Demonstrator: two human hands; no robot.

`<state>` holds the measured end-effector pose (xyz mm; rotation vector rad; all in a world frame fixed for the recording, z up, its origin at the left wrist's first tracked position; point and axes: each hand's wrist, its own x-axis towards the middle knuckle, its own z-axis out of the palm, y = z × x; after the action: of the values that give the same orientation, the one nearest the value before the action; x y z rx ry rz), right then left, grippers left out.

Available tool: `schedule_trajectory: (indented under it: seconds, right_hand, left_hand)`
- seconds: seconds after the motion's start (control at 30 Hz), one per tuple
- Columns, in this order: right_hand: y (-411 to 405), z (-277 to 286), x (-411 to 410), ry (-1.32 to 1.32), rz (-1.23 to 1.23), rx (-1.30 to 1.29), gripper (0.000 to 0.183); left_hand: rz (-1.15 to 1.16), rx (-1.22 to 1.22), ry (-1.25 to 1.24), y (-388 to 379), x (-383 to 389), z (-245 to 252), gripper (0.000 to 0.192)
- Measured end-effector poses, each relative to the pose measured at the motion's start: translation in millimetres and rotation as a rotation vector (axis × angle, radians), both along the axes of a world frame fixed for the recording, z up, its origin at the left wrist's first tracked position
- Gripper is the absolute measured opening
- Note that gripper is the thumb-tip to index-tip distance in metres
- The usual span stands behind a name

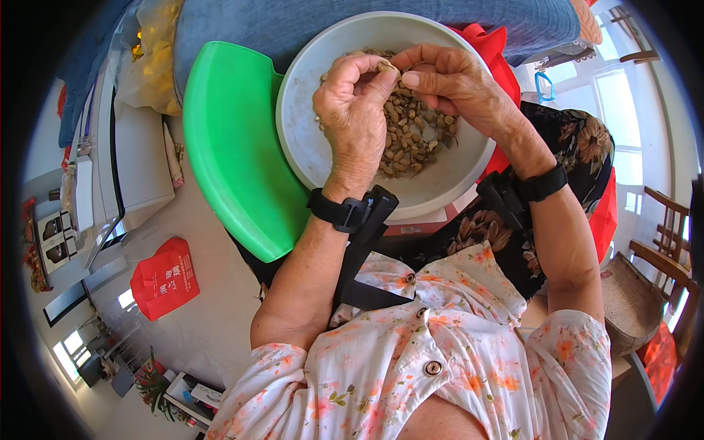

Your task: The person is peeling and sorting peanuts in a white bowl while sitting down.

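Observation:
A wide, pale plastic basin [308, 148] stands in front of me with many peanuts in their shells [404, 148] in it. Both hands are above the basin, their fingertips meeting near its middle. Between thumb and fingers, my left hand [355, 99] pinches a peanut shell [386, 67]. Thumb and forefinger of my right hand [454, 82] are drawn close together beside that shell; whether they hold a piece is hidden. Black straps with small black devices are round both wrists.
A green plastic basin or tray [236, 148] adjoins the pale basin's left side. A red bag [166, 279] stands on the floor at left. Red fabric [498, 60] lies behind the basin's right rim, and blue cloth-covered seating [236, 25] runs beyond it. A woven basket [630, 302] is at right.

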<state>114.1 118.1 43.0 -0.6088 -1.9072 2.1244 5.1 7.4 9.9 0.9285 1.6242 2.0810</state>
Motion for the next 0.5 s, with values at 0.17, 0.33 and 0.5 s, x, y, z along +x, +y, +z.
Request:
schedule_trajectory:
  seconds: [0.17,0.33,0.5]
  right_hand:
    - [-4.8,0.2,-0.4,0.018,0.013,0.111,0.028]
    - [-6.1,-9.3,-1.9,0.009,0.001,0.167,0.027]
    - [-6.7,-11.1,-1.2,0.011,-0.015,0.148,0.024]
  left_hand:
    - [-0.038,-0.052,0.046,-1.4,1.2,-2.4,0.01]
    - [-0.01,-0.111,0.129,-1.1,2.0,-7.8,0.009]
    - [-0.015,-0.12,0.112,-1.8,3.4,-4.5,0.01]
